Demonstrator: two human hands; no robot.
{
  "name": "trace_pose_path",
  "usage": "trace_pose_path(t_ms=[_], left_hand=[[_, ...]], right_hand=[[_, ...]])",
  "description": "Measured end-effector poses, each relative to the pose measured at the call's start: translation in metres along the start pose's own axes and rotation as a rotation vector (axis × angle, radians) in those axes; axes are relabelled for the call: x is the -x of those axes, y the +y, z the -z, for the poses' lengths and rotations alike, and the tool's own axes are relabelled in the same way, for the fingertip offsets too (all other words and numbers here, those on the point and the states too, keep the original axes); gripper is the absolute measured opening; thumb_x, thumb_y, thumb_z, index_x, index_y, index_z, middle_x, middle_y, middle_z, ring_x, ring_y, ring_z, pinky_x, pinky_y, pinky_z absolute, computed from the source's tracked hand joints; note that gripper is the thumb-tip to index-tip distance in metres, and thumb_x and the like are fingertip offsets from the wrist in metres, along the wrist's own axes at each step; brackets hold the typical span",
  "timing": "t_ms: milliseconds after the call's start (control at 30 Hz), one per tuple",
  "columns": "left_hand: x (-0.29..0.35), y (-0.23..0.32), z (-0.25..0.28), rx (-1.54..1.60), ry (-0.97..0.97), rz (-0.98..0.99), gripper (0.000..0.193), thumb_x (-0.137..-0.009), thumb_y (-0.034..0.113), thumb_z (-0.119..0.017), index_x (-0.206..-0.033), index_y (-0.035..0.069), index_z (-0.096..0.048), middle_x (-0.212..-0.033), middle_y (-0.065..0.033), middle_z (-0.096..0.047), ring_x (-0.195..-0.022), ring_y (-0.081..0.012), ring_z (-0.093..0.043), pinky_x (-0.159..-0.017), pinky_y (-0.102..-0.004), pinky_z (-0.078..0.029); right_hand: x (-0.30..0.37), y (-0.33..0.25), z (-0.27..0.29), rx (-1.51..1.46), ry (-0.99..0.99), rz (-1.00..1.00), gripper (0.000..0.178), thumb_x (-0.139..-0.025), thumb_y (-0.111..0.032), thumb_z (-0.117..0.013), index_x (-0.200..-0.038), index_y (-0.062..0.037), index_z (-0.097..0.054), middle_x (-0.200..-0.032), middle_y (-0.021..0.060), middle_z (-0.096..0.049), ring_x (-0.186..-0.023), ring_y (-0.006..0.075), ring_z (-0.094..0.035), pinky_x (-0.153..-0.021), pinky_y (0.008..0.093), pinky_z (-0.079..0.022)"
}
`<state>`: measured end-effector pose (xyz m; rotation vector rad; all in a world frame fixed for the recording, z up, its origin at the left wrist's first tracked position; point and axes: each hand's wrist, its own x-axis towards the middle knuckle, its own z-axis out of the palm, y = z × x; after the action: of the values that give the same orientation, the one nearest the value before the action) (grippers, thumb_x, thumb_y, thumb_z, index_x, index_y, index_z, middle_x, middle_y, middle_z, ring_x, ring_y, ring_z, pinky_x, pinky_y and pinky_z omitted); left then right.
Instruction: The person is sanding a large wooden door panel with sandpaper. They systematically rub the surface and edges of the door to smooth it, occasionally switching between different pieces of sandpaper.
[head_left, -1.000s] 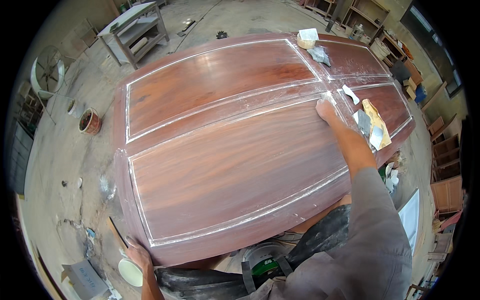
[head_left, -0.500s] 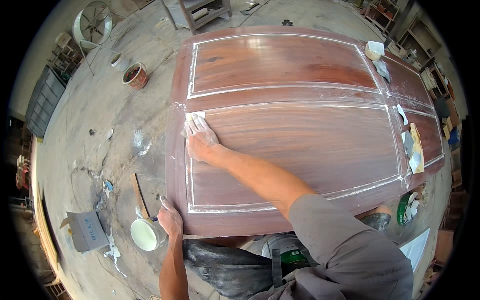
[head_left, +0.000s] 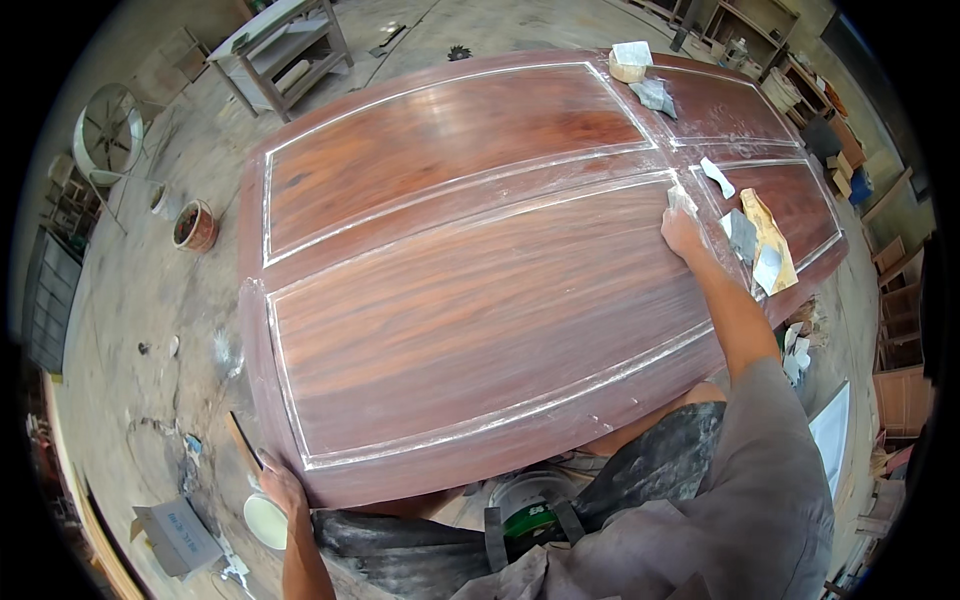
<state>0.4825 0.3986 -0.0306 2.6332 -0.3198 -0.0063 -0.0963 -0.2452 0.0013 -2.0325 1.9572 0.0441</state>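
Since half a second ago, the right hand point(head_left: 681, 230) has gone from the left end of the near inset to its far right corner, and the whole scene sits lower-left to upper-right with the turned view. Its fingers lie close together over a pale sheet point(head_left: 678, 190); whether they pinch it or only press it, I cannot tell. Left hand point(head_left: 285, 490) is at the lower left corner of the reddish-brown panel point(head_left: 480, 300), which fills the middle of the frame; how far its fingers wrap the edge is not clear either.

Trouble could come from the clutter right of centre: a careless sweep of the right hand might push the white strip point(head_left: 717, 178), the grey scrap point(head_left: 740, 237) or the yellowish torn sheet point(head_left: 767, 240) along the surface or off it. Leaning hard on one side could rock the panel, since its support is hidden. At lower left, the pale-filled tub point(head_left: 264, 522) stands just beside the left hand, so a slip of that arm might tip it. Grit caught under the pale sheet could score the wood.

As for writing, blue characters mark the grey carton point(head_left: 180, 538) at lower left, and light printing shows on the green label point(head_left: 528, 517) at bottom centre; no other lettering is clear.
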Motion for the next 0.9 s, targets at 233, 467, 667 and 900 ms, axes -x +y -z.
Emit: trace_pose_path(t_ms=[233, 467, 667, 900], left_hand=[[0.002, 0.012, 0.029, -0.089, -0.068, 0.155, 0.085, -0.106, 0.064, -0.024, -0.105, -0.006, -0.073, -0.095, -0.0343, -0.069, -0.097, -0.0544, -0.064, -0.089, -0.0587, -0.047], [0.001, 0.021, 0.013, -0.067, -0.118, 0.124, 0.082, -0.108, 0.059, -0.027, -0.097, -0.008, -0.072, -0.089, -0.0364, -0.067, -0.09, -0.0547, -0.064, -0.084, -0.0583, -0.048], [0.002, -0.008, 0.008, 0.009, -0.046, 0.06, 0.085, -0.108, 0.06, -0.03, -0.086, -0.014, -0.066, -0.07, -0.0324, -0.06, -0.064, -0.0452, -0.052, -0.07, -0.0556, -0.043], [-0.008, -0.008, 0.024, -0.048, 0.067, 0.039, 0.09, -0.107, 0.064, -0.03, -0.086, -0.017, -0.065, -0.068, -0.0329, -0.06, -0.064, -0.0426, -0.056, -0.071, -0.055, -0.044]], right_hand=[[0.162, -0.22, -0.126, -0.017, 0.276, 0.804, 0.06, -0.095, -0.016, -0.053, -0.147, 0.0117, -0.04, -0.154, 0.0339, -0.039, -0.147, 0.0473, -0.033, -0.124, 0.0497, -0.026], [0.332, -0.528, -0.21, -0.006, 0.059, 1.216, 0.065, -0.097, -0.027, -0.05, -0.148, 0.0127, -0.042, -0.16, 0.0297, -0.036, -0.152, 0.0395, -0.03, -0.127, 0.0483, -0.019], [0.298, -0.444, -0.193, -0.01, 0.086, 1.298, 0.063, -0.097, -0.024, -0.051, -0.147, 0.013, -0.044, -0.155, 0.0291, -0.043, -0.149, 0.0377, -0.037, -0.126, 0.0442, -0.025], [0.107, -0.073, -0.07, -0.073, 0.246, 0.578, 0.059, -0.098, -0.014, -0.049, -0.149, 0.0133, -0.038, -0.154, 0.0338, -0.04, -0.146, 0.0459, -0.036, -0.123, 0.0474, -0.029]])
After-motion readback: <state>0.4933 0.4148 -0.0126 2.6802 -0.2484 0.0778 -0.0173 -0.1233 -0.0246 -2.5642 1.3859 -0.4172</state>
